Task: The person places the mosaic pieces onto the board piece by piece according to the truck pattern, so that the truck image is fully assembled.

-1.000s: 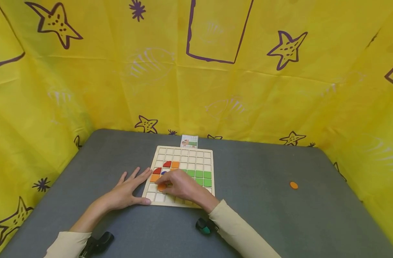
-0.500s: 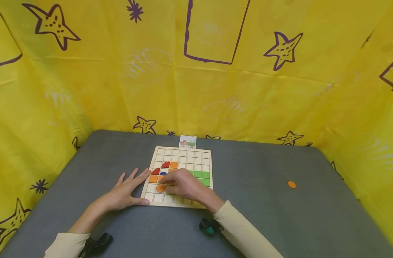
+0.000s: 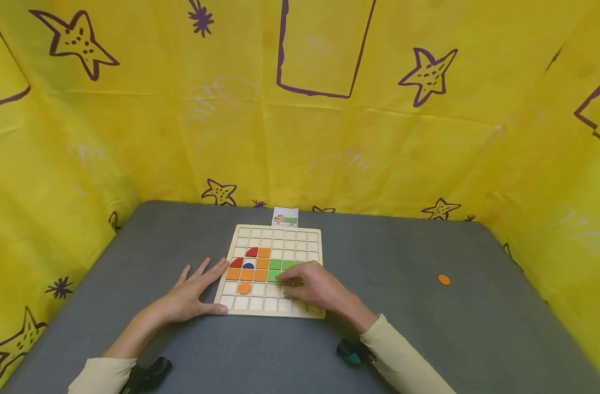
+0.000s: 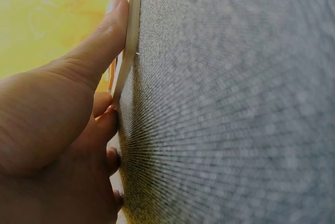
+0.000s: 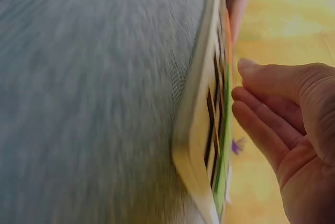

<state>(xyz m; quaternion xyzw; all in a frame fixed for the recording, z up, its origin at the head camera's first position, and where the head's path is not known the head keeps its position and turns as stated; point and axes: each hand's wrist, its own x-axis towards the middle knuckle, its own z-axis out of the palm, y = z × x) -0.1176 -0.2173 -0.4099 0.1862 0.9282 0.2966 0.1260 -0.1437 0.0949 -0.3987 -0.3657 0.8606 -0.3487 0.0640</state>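
Note:
A pale wooden grid board (image 3: 285, 306) lies on the table. Red quarter-round pieces (image 3: 252, 252), a blue half-round piece (image 3: 248, 266), orange squares (image 3: 261, 274) and green squares (image 3: 275, 264) sit in its cells. Below the orange squares lies an orange disc (image 3: 244, 288). My left hand (image 3: 189, 295) rests with spread fingers on the table, its thumb and fingertips touching the board's left edge. Over the green squares hovers my right hand (image 3: 319, 287), partly covering them. In the right wrist view its thumb and fingers (image 5: 256, 132) stand apart with nothing between them.
Another orange disc (image 3: 444, 279) lies alone on the dark grey table (image 3: 388, 312), far to the right. A small printed card (image 3: 285, 216) lies against the board's back edge. Yellow patterned cloth (image 3: 221, 137) hangs behind the table and on both sides.
My right hand has let go of the orange disc at the board's lower left and moved right, over the green squares. The left hand stays at the board's edge.

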